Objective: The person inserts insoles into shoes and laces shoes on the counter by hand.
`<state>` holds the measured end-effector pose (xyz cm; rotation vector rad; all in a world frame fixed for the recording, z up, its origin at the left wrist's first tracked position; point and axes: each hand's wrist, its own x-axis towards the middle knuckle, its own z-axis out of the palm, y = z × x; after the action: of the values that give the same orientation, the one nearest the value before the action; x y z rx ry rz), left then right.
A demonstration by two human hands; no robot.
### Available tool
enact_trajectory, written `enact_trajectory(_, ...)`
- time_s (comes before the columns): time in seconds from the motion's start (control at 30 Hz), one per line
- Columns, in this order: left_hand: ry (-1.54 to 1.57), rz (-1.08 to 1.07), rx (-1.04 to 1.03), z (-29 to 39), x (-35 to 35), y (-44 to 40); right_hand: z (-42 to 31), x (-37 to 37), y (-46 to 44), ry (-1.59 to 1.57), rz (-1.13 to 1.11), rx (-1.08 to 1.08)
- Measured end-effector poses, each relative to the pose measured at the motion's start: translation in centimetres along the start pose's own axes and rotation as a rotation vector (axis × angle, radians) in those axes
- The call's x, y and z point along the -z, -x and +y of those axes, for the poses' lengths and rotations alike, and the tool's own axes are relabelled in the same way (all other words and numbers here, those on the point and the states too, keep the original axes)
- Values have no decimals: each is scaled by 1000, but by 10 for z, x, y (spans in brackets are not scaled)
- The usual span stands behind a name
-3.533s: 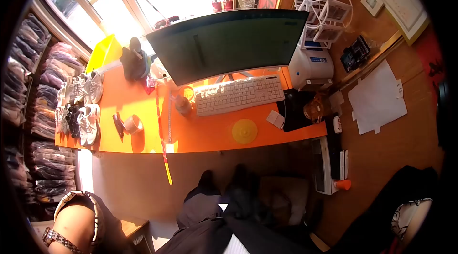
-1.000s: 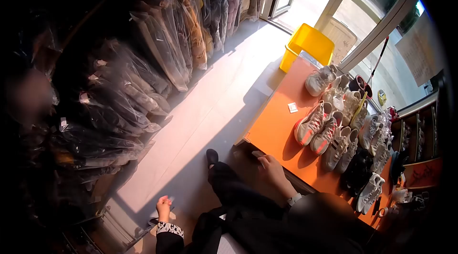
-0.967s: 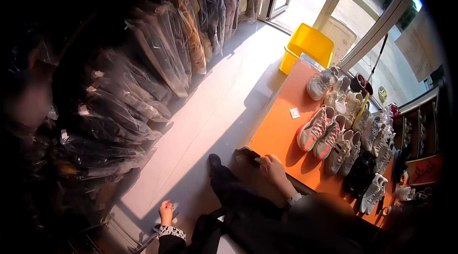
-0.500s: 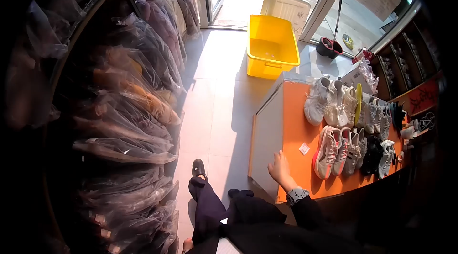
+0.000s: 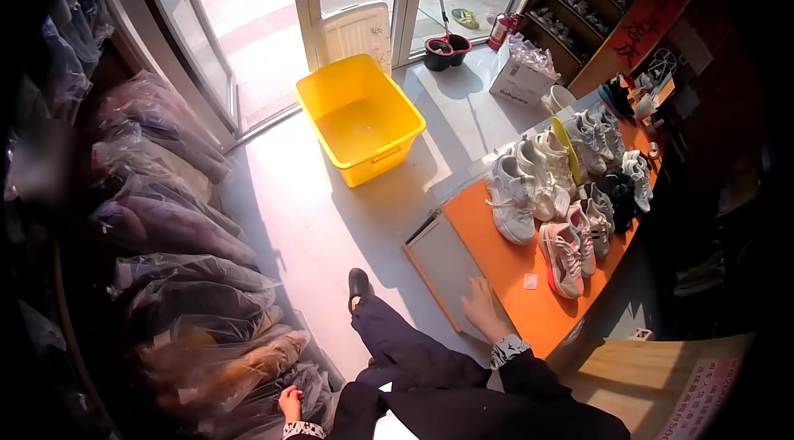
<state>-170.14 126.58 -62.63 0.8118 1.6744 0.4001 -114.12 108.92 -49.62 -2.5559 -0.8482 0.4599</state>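
My right hand (image 5: 482,308) is at the near-left edge of the orange-topped counter (image 5: 471,221), beside its grey side panel, with fingers loosely spread and nothing in them. Whether it touches the counter I cannot tell. Low in the view, my left hand (image 5: 291,403) has its fingers curled in, with no object visible in it. It is nearest to the plastic-covered garments (image 5: 215,357) hanging on the left. Closest to my right hand on the counter are a small white packet (image 5: 530,281) and a pair of beige-and-pink sneakers (image 5: 562,258).
A yellow tub (image 5: 364,155) stands on the floor ahead, near the open glass door (image 5: 190,35). Several white shoes (image 5: 513,200) line the counter. Beyond are a mop bucket (image 5: 447,51), a white carton (image 5: 521,80) and shoe shelves (image 5: 571,2).
I have stepped forward and my view has turned right, so the tub appears nearer and further left. My left hand has come into view. My right hand is lower, at the counter's edge.
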Motion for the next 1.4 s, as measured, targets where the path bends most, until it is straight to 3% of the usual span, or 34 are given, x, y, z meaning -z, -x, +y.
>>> enact_trajectory(0.23, -308, -359, 70, 145, -76, -124, -88, 8, -153, -72, 266, -84)
enact_trajectory(0.3, -418, -423, 80, 210, -104, -149, -109, 31, -183, -80, 206, -165)
enact_trajectory(0.43, -569, -509, 55, 315, -172, -219, -99, 18, -216, -37, 285, -297)
enact_trajectory(0.47, -588, -525, 42, 339, -191, -241, -101, 23, -224, -53, 154, -430)
enact_trajectory(0.57, -650, -583, 1, 418, -242, -295, -94, 5, -234, -79, 149, -539)
enact_trajectory(0.7, -903, -681, -125, 520, -332, -351, -94, -10, -246, -22, 284, -613)
enact_trajectory(0.73, -829, -738, -111, 519, -347, -422, -102, -5, -249, -122, 274, -732)
enact_trajectory(0.77, -851, -723, -71, 547, -383, -411, -104, -3, -257, -229, 274, -842)
enact_trajectory(0.83, -948, -729, -259, 587, -441, -398, -100, -19, -261, -217, 345, -866)
enact_trajectory(0.97, -1084, -832, -386, 648, -563, -362, -111, -33, -269, -189, 481, -953)
enact_trajectory(1.03, -1152, -987, -490, 661, -619, -353, -129, -7, -283, -179, 535, -1019)
enact_trajectory(1.2, -1383, -1150, -676, 660, -752, -282, -118, 8, -301, -178, 387, -1177)
enact_trajectory(1.3, -1449, -1259, -736, 653, -819, -198, -100, 17, -311, -389, 412, -1260)
enact_trajectory(1.33, -1493, -1341, -740, 652, -836, -160, -96, 20, -312, -361, 522, -1219)
enact_trajectory(1.4, -1548, -1540, -797, 637, -881, -95, -87, 32, -316, -438, 511, -1279)
